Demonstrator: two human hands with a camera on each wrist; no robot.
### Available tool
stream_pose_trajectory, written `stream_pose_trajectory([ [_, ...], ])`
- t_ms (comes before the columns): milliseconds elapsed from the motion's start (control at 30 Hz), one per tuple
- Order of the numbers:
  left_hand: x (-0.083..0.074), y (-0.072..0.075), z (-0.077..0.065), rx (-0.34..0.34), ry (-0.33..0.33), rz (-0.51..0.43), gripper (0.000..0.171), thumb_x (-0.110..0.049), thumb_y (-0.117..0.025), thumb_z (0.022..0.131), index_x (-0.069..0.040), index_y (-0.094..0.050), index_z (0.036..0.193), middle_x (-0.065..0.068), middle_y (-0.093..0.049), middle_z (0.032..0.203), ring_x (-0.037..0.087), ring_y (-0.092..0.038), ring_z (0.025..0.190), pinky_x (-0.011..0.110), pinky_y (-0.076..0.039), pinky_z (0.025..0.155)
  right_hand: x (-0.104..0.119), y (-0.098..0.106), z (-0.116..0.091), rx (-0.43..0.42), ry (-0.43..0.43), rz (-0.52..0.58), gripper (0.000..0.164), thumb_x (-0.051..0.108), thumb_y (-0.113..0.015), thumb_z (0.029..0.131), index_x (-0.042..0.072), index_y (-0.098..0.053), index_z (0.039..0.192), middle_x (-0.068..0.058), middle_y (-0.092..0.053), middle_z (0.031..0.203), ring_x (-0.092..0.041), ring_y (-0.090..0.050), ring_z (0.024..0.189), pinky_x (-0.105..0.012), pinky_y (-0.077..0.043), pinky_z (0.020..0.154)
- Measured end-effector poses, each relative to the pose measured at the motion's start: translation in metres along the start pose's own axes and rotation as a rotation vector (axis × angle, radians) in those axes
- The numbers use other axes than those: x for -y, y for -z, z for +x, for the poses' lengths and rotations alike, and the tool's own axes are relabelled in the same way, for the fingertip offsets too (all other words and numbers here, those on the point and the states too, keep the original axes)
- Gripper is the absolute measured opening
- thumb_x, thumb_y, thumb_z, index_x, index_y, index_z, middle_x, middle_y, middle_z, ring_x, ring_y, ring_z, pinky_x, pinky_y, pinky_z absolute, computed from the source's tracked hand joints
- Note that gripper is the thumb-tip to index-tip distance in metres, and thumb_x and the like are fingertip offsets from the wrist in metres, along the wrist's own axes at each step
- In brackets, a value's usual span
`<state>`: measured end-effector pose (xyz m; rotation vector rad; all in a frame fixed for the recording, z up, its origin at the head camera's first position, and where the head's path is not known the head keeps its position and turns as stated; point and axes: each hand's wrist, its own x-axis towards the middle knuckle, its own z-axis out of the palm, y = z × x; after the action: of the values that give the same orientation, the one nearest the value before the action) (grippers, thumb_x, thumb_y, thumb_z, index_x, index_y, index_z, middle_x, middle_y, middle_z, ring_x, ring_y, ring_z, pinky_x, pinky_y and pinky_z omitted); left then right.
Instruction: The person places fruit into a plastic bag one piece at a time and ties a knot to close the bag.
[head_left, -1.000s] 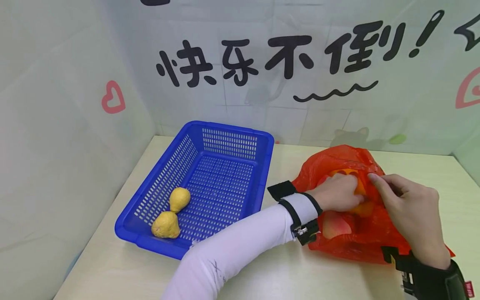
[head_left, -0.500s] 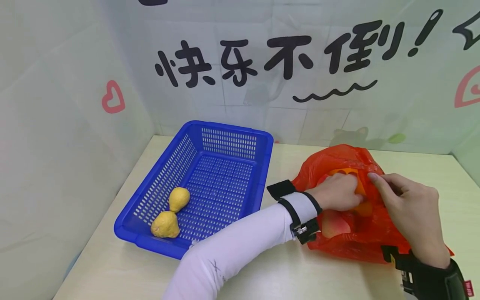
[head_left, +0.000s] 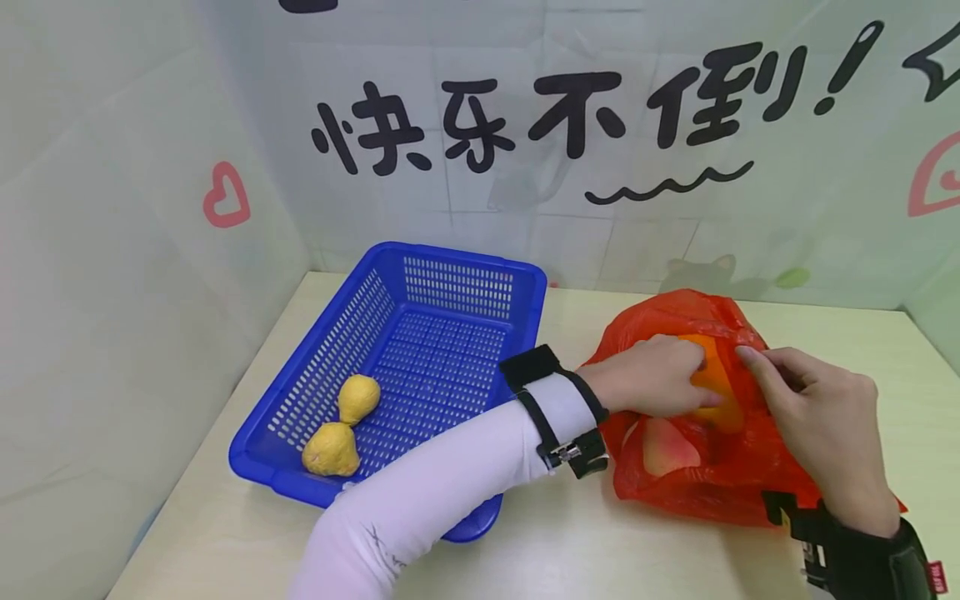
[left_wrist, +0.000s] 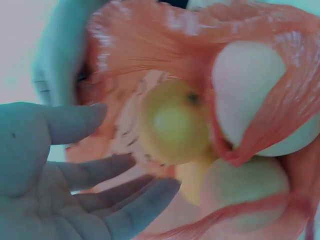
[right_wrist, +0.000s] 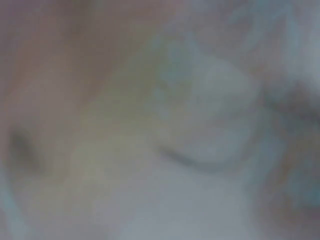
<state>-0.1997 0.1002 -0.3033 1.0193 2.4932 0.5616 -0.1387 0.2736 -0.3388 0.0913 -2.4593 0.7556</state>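
A red plastic bag (head_left: 686,312) lies with its mouth open on the right of the table, several fruits inside. My left hand (head_left: 660,375) is at the bag's mouth, its fingertips overlapping a round orange fruit (head_left: 716,387). In the left wrist view the left hand (left_wrist: 75,185) has its fingers spread, with nothing between them, just beside that yellow-orange fruit (left_wrist: 172,122). A pink-and-cream peach (head_left: 669,446) shows in the bag's near part. With thumb and fingers, my right hand (head_left: 825,425) pinches the bag's edge. The right wrist view is a blur.
A blue plastic basket (head_left: 472,321) stands left of the bag, partly behind my left sleeve (head_left: 450,462). Two yellow, lumpy pear-shaped fruits, one (head_left: 359,399) behind the other (head_left: 331,450), lie at its left side. A printed cloth backdrop (head_left: 480,200) rises behind the table.
My left hand and forearm have shifted left, drawing partly out of the bag, and more of the orange fruit shows. The right hand keeps its hold on the bag's edge.
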Motion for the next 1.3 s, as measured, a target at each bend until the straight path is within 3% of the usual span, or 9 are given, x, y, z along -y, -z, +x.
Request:
stream_pose_trajectory([
  [200,0.009,0.026,-0.026,-0.023,-0.04,0.003,0.041,-0.033,-0.064,0.095,-0.013,-0.059,0.13,-0.003,-0.065,0.123,0.005,-0.057,0.099,0.013,-0.048,0.082,0.0,-0.001,-0.002,0.013,-0.025,-0.009,0.02,0.019,-0.071,0.09,-0.001,-0.075,0.092,-0.015,-0.066,0.068,0.008,-0.04,0.057,-0.002,-0.036,0.055],
  [367,0.026,0.05,-0.051,-0.082,-0.026,-0.005,0.041,-0.03,-0.063,0.096,-0.009,-0.059,0.13,0.004,-0.064,0.128,0.014,-0.059,0.111,0.023,-0.051,0.091,0.0,-0.001,-0.002,0.011,-0.035,-0.012,0.02,0.02,-0.071,0.091,0.001,-0.075,0.09,-0.011,-0.063,0.064,0.004,-0.039,0.056,-0.008,-0.035,0.052],
  [600,0.046,0.076,-0.081,-0.132,0.091,0.024,0.043,-0.029,-0.065,0.094,-0.011,-0.057,0.133,0.005,-0.062,0.132,0.019,-0.057,0.12,0.033,-0.054,0.094,0.001,0.0,-0.002,0.021,-0.045,-0.02,0.022,0.022,-0.07,0.092,0.0,-0.075,0.092,-0.014,-0.065,0.066,0.004,-0.04,0.056,-0.006,-0.036,0.053],
  [867,0.077,0.086,-0.108,-0.186,0.218,0.101,0.046,-0.029,-0.066,0.094,-0.009,-0.056,0.135,0.008,-0.061,0.134,0.022,-0.058,0.118,0.038,-0.052,0.098,0.001,0.0,-0.002,0.019,-0.039,-0.022,0.021,0.021,-0.071,0.091,0.001,-0.075,0.091,-0.012,-0.064,0.064,0.003,-0.04,0.056,-0.008,-0.035,0.051],
  [1100,0.111,0.094,-0.127,-0.133,0.302,0.116,0.048,-0.028,-0.064,0.095,-0.005,-0.054,0.136,0.013,-0.058,0.139,0.028,-0.056,0.128,0.044,-0.048,0.105,0.001,0.0,-0.002,-0.001,-0.013,-0.009,0.017,0.018,-0.073,0.089,0.002,-0.075,0.088,-0.008,-0.06,0.061,0.003,-0.039,0.054,-0.011,-0.034,0.05],
  [1300,0.138,0.098,-0.145,-0.07,0.423,0.105,0.049,-0.025,-0.065,0.094,-0.003,-0.053,0.137,0.015,-0.055,0.141,0.033,-0.052,0.131,0.05,-0.046,0.105,0.001,-0.001,-0.002,0.007,-0.021,-0.006,0.019,0.019,-0.072,0.09,0.0,-0.075,0.09,-0.013,-0.065,0.065,0.006,-0.04,0.056,-0.007,-0.036,0.052],
])
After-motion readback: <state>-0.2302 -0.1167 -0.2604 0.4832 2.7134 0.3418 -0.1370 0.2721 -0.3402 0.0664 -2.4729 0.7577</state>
